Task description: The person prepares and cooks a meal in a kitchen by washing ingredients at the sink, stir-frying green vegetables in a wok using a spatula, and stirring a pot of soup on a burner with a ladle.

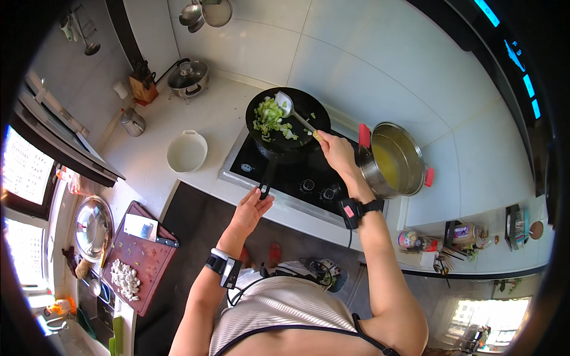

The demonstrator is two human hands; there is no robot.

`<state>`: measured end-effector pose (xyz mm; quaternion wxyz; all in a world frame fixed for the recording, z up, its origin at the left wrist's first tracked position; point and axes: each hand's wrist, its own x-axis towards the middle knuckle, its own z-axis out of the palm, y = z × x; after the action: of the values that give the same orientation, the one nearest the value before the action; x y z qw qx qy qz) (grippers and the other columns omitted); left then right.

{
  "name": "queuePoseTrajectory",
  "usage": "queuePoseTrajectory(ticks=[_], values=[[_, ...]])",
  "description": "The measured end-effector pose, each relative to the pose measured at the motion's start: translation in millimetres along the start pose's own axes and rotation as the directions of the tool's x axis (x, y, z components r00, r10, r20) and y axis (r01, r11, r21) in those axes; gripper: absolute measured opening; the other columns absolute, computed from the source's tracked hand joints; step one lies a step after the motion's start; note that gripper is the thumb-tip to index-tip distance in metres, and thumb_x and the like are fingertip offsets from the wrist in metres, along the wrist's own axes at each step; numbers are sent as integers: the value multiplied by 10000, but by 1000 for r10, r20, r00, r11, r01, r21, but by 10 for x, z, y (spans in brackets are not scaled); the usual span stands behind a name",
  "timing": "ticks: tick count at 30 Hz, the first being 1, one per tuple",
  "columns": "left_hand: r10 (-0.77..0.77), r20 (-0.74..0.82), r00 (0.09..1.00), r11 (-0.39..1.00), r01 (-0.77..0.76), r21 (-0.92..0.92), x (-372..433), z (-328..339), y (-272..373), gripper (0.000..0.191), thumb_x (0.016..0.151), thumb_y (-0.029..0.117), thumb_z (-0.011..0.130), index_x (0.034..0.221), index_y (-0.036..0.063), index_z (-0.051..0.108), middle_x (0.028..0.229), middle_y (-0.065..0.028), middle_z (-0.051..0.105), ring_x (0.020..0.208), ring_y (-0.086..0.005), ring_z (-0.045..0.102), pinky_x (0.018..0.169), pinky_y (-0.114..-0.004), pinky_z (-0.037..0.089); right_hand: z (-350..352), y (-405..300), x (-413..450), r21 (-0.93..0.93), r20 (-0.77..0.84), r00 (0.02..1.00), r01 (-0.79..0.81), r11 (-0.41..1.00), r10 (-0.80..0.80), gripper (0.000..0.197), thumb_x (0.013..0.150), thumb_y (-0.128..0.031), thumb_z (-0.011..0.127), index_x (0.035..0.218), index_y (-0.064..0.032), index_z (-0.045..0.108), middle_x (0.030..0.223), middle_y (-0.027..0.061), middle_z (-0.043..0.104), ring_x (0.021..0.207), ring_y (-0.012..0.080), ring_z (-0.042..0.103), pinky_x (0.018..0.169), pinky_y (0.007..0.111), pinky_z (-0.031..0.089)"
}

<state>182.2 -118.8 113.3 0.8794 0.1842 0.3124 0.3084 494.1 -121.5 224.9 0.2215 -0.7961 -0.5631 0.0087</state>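
A black wok (pixel 307 109) sits on the left part of the black glass cooktop (pixel 285 178). Chopped green vegetable (pixel 269 116) is heaped at the wok's left side, with loose bits spread to the right. My right hand (pixel 339 152) grips the wooden-ended handle of a metal spatula (pixel 285 103), whose blade rests at the heap's edge. Toward me, the wok's dark handle (pixel 270 171) points over the counter edge. At its tip is my left hand (pixel 253 210), thumb and fingers loosely about the end.
Right of the wok stands a steel pot (pixel 403 155) with red grips and yellowish liquid. A white bowl (pixel 187 153) is on the left counter. A cleaver (pixel 141 227) and chopped white pieces (pixel 125 279) lie on a brown cutting board (pixel 149 267). A lidded pan (pixel 189 78) stands farther back.
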Motion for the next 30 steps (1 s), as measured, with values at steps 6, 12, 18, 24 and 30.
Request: queuePoseTrajectory(ticks=[6,12,18,24,30], values=[[-10,18,1000,1000,10,0,43,44,-51,661,1045,227,570,1541,-62,240,1220,-183,575,1159,-297,641,1018,-385,537,11,-190,8,55,96,994,45,997,-50,261,957,-242,619,1183,-158,717,900,192,706,833,422,675,715,503,537],[-18,5,1000,999,19,-38,-35,81,-44,698,1042,227,574,1549,-70,197,1246,-180,561,1161,-295,642,1004,-381,544,-4,42,364,-66,121,990,75,995,-66,198,948,-259,594,954,-121,736,859,197,702,846,428,672,727,529,533],[13,8,1000,999,-12,-47,-82,63,-26,717,1044,241,571,1547,-85,178,1296,-193,539,1188,-309,634,1011,-382,539,-164,-92,546,-228,45,999,5,974,6,337,881,-140,701,1208,-217,688,1005,146,710,918,366,684,774,474,542],[32,13,999,999,-31,-33,-50,134,-48,496,1036,249,587,1353,-63,366,1195,-182,593,1166,-324,647,1026,-402,532,-75,82,220,-217,136,940,337,916,-313,388,816,-83,711,1181,-214,709,892,126,631,807,354,668,724,464,544],[34,-26,999,999,-35,-36,-44,80,-7,348,1039,253,574,1168,-66,518,1124,-217,634,1175,-343,638,1040,-415,527,-889,-383,-198,-171,195,952,271,947,-238,353,830,-106,740,1173,-191,730,927,125,672,841,354,662,740,474,531]])
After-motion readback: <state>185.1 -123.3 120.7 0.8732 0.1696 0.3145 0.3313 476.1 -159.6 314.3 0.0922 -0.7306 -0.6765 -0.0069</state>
